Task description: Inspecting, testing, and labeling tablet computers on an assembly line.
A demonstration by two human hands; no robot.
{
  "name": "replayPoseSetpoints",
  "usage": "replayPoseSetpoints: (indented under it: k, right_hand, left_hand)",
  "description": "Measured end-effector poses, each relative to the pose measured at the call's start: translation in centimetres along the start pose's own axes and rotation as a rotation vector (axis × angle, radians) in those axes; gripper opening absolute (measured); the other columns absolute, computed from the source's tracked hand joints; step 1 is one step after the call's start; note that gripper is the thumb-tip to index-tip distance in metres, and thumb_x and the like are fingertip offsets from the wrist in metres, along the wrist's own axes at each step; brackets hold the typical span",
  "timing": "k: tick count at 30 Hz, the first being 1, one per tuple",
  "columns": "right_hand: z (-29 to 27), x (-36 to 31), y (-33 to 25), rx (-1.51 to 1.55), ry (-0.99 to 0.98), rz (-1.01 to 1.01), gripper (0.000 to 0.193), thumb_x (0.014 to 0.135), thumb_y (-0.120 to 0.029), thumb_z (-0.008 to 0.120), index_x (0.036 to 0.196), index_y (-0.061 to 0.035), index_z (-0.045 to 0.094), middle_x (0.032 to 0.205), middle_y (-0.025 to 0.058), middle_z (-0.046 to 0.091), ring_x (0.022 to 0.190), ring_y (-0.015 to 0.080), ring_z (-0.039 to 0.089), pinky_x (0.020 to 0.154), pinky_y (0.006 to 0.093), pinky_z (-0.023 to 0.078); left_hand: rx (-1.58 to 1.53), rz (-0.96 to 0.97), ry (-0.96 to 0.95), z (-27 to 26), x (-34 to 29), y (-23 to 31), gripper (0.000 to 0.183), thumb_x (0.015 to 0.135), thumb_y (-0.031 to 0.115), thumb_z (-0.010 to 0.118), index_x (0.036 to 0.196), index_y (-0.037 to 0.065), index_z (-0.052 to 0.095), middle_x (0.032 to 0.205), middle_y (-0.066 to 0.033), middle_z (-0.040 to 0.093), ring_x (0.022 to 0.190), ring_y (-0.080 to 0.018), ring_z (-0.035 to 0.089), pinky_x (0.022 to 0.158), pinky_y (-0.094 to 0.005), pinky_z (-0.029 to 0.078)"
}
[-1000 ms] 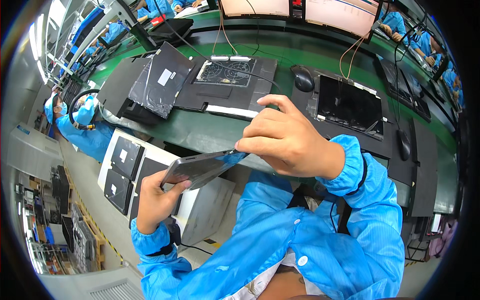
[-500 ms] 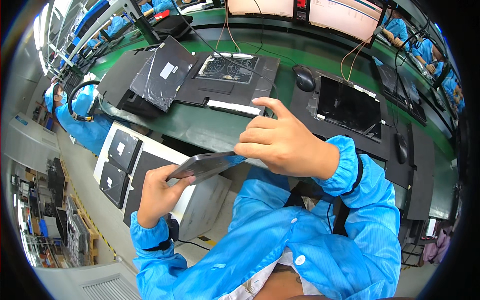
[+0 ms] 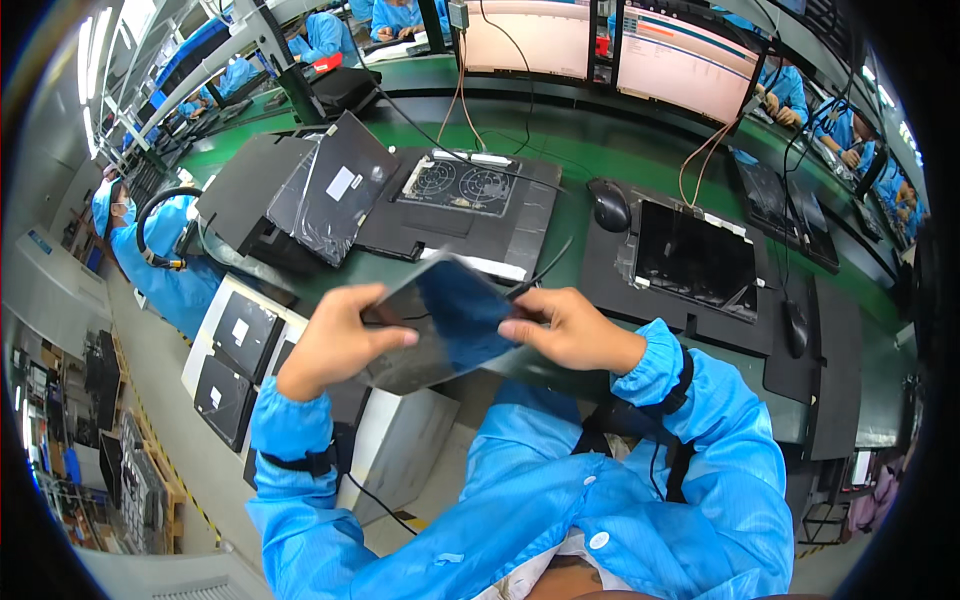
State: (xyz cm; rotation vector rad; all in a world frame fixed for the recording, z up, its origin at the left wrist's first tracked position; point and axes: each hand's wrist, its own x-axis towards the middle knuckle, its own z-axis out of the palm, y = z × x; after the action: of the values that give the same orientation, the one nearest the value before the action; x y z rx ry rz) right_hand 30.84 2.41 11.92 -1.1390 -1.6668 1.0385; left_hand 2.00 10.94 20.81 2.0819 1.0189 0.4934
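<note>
My left hand (image 3: 335, 340) grips the left edge of a flat, dark tablet (image 3: 440, 330), thumb on its glossy face. The tablet is tilted, held up in front of the bench edge, and slightly blurred; its face reflects blue. At its right edge, my right hand (image 3: 568, 328) pinches with thumb and fingers. A thin black cable (image 3: 552, 262) reaches down to these fingers; I cannot tell whether it is joined to the tablet.
Behind the tablet, a black tray (image 3: 460, 190) with a circle-patterned panel lies on the green bench. A film-wrapped panel (image 3: 335, 185) leans left of it. To the right are a mouse (image 3: 610, 205) and a black screen (image 3: 697, 258). A white box (image 3: 400, 440) stands below left.
The tablet has turned from nearly edge-on to show its glossy face. My right hand has come down from its raised, pointing pose onto the right edge. The view has shifted slightly.
</note>
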Motion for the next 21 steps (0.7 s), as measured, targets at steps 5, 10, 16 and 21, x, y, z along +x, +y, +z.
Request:
replayPoseSetpoints:
  k: [5, 10, 16, 21]
  right_hand:
    - [0.7, 4.1, 3.6, 0.818, 0.415, 0.190, 0.031, 0.104, -0.015, 0.059, 0.128, 0.0056, 0.061, 0.114, 0.0096, 0.071, 0.101, 0.0171, 0.067, 0.092, 0.0311, 0.053]
    - [-0.1, 9.4, 8.6, 0.959, 0.645, 0.278, 0.021, 0.104, -0.016, 0.058, 0.120, -0.0017, 0.059, 0.117, 0.0103, 0.069, 0.110, 0.0231, 0.066, 0.099, 0.0516, 0.051]
    - [0.6, 12.4, 9.2, 0.921, 0.683, 0.335, 0.025, 0.104, -0.019, 0.058, 0.121, -0.0008, 0.058, 0.115, 0.0111, 0.067, 0.108, 0.0237, 0.066, 0.098, 0.0497, 0.053]
    - [-4.3, 11.1, 5.9, 0.234, 0.354, 0.620, 0.053, 0.096, -0.037, 0.065, 0.117, 0.0111, 0.058, 0.099, 0.0175, 0.067, 0.077, 0.0211, 0.073, 0.057, 0.0330, 0.059]
  left_hand:
    - [0.406, 0.422, 1.001, 0.9, 8.9, -4.7, 0.052, 0.079, 0.015, 0.085, 0.124, 0.002, 0.064, 0.126, -0.0166, 0.062, 0.120, -0.0336, 0.060, 0.103, -0.0402, 0.047]
    - [0.443, 0.128, 0.527, 4.4, 14.4, -12.6, 0.095, 0.077, 0.052, 0.085, 0.148, 0.000, 0.049, 0.160, -0.0291, 0.031, 0.153, -0.0419, 0.024, 0.125, -0.0511, 0.019]
    - [0.454, 0.048, 0.376, 4.9, 16.0, -16.0, 0.110, 0.066, 0.063, 0.087, 0.150, 0.004, 0.049, 0.162, -0.0297, 0.028, 0.153, -0.0422, 0.021, 0.125, -0.0510, 0.018]
    - [0.517, 0.114, 0.372, 4.7, 18.3, -14.7, 0.090, 0.068, 0.059, 0.087, 0.138, 0.006, 0.062, 0.155, -0.0274, 0.043, 0.141, -0.0436, 0.042, 0.117, -0.0511, 0.031]
